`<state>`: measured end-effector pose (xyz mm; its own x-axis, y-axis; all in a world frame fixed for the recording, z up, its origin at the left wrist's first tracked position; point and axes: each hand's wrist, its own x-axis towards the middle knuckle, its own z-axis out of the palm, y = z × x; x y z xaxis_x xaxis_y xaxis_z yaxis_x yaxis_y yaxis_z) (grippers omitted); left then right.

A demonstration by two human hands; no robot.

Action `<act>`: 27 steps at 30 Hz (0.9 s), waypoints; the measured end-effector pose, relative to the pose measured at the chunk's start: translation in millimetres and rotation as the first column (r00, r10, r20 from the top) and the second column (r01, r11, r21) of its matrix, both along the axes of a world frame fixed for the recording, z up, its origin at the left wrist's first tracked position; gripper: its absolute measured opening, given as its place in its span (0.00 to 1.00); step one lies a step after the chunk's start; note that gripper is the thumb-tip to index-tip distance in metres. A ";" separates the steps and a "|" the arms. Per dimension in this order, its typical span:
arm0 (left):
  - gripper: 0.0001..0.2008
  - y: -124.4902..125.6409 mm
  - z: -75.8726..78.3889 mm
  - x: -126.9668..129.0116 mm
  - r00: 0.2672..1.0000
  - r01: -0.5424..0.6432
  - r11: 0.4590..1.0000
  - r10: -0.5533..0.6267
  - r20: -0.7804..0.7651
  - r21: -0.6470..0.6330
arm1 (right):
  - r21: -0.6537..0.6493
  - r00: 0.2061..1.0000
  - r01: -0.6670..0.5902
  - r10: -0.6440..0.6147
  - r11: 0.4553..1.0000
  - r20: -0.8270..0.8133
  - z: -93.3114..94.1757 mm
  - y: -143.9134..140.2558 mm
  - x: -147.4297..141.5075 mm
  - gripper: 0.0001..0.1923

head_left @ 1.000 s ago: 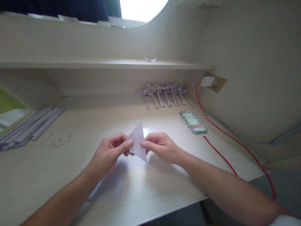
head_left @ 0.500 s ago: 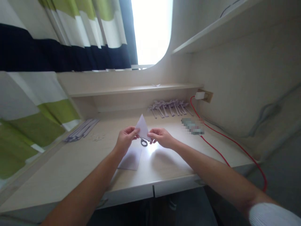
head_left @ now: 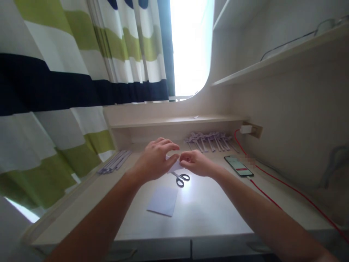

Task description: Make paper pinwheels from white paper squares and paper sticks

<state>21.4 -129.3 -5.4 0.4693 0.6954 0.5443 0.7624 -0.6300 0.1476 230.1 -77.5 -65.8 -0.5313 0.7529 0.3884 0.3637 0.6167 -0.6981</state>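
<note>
My left hand and my right hand meet above the desk, both pinching a small folded piece of pale lilac paper. The paper is mostly hidden between my fingers. Just below my hands a pair of small scissors lies on the desk. A flat sheet of lilac paper lies nearer to me on the desk.
A row of folded lilac paper pieces lies at the back. Lilac paper strips lie at the left. A phone on a red cable lies at the right, plugged into a wall socket. Striped curtains hang left.
The camera has tilted up and back, so the curtain and window show. My hands have turned the paper down flatter; the scissors under them have come into view.
</note>
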 end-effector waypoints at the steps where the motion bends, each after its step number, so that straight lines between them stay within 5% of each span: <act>1: 0.12 3.5 5.3 0.3 0.999 -0.005 1.000 0.005 -0.034 -0.005 | 0.022 1.000 0.002 -0.002 1.000 -0.003 4.5 1.2 -0.1 0.07; 12: 0.14 54.7 2.0 -15.2 0.998 0.016 0.992 -0.008 0.069 -0.125 | 0.121 0.988 0.024 -0.005 0.992 -0.153 35.4 41.6 2.5 0.08; 27: 0.11 85.1 -14.4 6.6 0.971 0.202 0.962 -0.171 0.170 -0.182 | 0.053 1.000 0.024 -0.024 0.998 -0.005 40.4 50.0 26.2 0.11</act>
<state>28.0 -44.2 -19.8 0.5239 0.7036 0.4801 0.5934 -0.7058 0.3869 256.3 -27.5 -25.4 -0.5115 0.7439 0.4301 0.3758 0.6437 -0.6666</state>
